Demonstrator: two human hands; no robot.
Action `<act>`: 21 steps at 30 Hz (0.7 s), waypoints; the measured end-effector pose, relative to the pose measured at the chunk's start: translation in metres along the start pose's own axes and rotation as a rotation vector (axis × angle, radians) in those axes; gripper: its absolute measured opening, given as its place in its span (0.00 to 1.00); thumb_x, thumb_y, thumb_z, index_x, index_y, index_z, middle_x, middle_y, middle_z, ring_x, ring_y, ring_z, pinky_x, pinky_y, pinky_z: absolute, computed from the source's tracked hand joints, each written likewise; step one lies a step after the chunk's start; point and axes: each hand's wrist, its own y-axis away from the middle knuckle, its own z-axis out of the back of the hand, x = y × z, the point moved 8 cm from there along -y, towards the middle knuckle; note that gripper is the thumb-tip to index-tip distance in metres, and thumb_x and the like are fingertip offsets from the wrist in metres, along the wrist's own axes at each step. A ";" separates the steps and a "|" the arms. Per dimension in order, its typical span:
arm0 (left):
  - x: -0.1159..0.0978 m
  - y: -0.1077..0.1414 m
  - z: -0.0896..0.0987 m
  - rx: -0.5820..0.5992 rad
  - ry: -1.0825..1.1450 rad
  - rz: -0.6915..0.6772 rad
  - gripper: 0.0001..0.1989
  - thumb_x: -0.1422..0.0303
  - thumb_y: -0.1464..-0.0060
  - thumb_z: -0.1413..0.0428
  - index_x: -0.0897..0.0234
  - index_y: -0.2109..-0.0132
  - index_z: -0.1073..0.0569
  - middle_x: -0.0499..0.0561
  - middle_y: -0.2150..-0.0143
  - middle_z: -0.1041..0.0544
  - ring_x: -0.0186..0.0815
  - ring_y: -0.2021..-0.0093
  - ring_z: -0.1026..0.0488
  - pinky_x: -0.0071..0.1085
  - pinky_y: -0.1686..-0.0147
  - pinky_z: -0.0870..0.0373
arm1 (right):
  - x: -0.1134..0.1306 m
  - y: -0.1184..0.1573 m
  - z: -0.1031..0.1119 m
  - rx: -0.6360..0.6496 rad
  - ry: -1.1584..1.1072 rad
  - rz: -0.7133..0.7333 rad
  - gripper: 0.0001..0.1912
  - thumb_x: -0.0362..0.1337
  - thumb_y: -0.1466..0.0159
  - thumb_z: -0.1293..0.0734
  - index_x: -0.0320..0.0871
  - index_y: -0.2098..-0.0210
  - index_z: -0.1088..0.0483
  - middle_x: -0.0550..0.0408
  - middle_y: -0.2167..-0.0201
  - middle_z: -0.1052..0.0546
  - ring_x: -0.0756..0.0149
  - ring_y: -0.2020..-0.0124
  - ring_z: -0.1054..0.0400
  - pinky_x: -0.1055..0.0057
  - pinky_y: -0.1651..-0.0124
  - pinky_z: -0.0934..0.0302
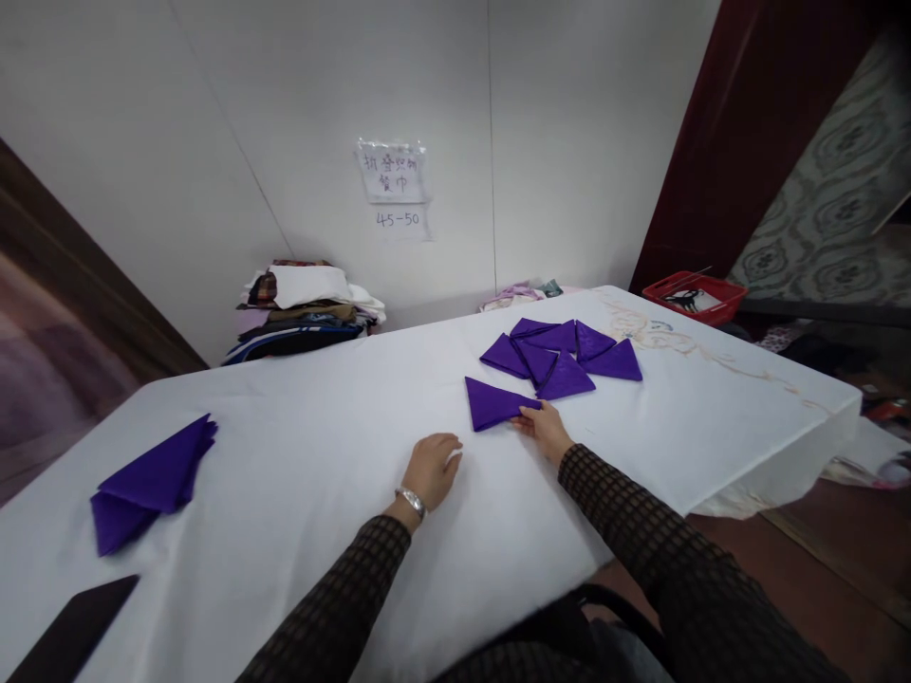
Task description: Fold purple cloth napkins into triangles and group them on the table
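Observation:
A purple cloth folded into a triangle (491, 405) is pinched at its right corner by my right hand (542, 429), just in front of the other purple triangles. My left hand (433, 465), with a silver bracelet at the wrist, hovers or rests over the white tablecloth (299, 446) left of that cloth; its fingers are loosely curved and apart, holding nothing. Several folded purple triangles (566, 377) lie in a touching group behind my right hand. At the far left lies a looser pile of purple cloths (153, 474), layered with uneven edges.
A dark flat object (78, 631) lies at the near left edge. Stacked clothes (306, 313) stand beyond the table's back edge, by a wall with a paper sign (395, 175). A red basket (697, 296) is at the back right.

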 end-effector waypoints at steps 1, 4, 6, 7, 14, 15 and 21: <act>0.000 0.007 -0.008 0.016 0.007 -0.012 0.11 0.72 0.47 0.50 0.61 0.59 0.25 0.55 0.54 0.24 0.41 0.52 0.30 0.44 0.48 0.36 | 0.001 -0.003 0.002 -0.023 -0.012 0.014 0.10 0.24 0.44 0.36 0.42 0.67 0.40 0.58 0.76 0.27 0.71 0.78 0.29 0.76 0.76 0.31; 0.000 0.024 -0.025 0.026 0.025 -0.037 0.11 0.73 0.48 0.50 0.61 0.60 0.25 0.54 0.55 0.24 0.40 0.53 0.29 0.44 0.50 0.34 | 0.001 -0.012 0.002 -0.095 -0.039 0.048 0.10 0.25 0.43 0.36 0.43 0.67 0.41 0.59 0.75 0.28 0.73 0.78 0.30 0.77 0.74 0.30; 0.001 0.030 -0.028 0.012 0.029 -0.038 0.11 0.73 0.48 0.50 0.61 0.60 0.25 0.54 0.54 0.24 0.40 0.52 0.30 0.44 0.50 0.34 | 0.001 -0.020 0.000 -0.145 -0.048 0.062 0.10 0.26 0.43 0.35 0.44 0.67 0.42 0.61 0.75 0.29 0.74 0.78 0.30 0.77 0.74 0.29; 0.002 0.031 -0.029 0.007 0.031 -0.036 0.11 0.73 0.48 0.50 0.61 0.60 0.25 0.54 0.54 0.24 0.40 0.52 0.30 0.44 0.49 0.34 | 0.000 -0.024 -0.001 -0.168 -0.048 0.065 0.11 0.26 0.42 0.35 0.44 0.66 0.42 0.61 0.75 0.29 0.74 0.78 0.30 0.78 0.74 0.29; 0.003 0.034 -0.028 0.003 0.057 -0.067 0.12 0.70 0.46 0.51 0.60 0.57 0.25 0.55 0.52 0.25 0.40 0.51 0.30 0.45 0.48 0.33 | 0.002 -0.037 -0.002 -0.168 0.060 0.002 0.18 0.27 0.44 0.34 0.44 0.57 0.42 0.61 0.76 0.29 0.70 0.81 0.29 0.74 0.79 0.32; 0.004 0.035 -0.028 0.001 0.057 -0.072 0.12 0.70 0.46 0.51 0.60 0.57 0.25 0.55 0.52 0.25 0.40 0.50 0.30 0.45 0.48 0.33 | 0.003 -0.037 0.000 -0.154 0.091 -0.015 0.20 0.27 0.45 0.33 0.43 0.56 0.42 0.61 0.77 0.29 0.69 0.83 0.30 0.74 0.81 0.33; 0.007 0.036 -0.030 0.000 0.044 -0.064 0.12 0.70 0.45 0.51 0.61 0.56 0.25 0.55 0.52 0.25 0.42 0.50 0.30 0.46 0.47 0.33 | 0.009 -0.043 0.007 -0.139 0.201 -0.054 0.24 0.26 0.47 0.31 0.40 0.54 0.42 0.61 0.81 0.29 0.68 0.89 0.35 0.75 0.87 0.39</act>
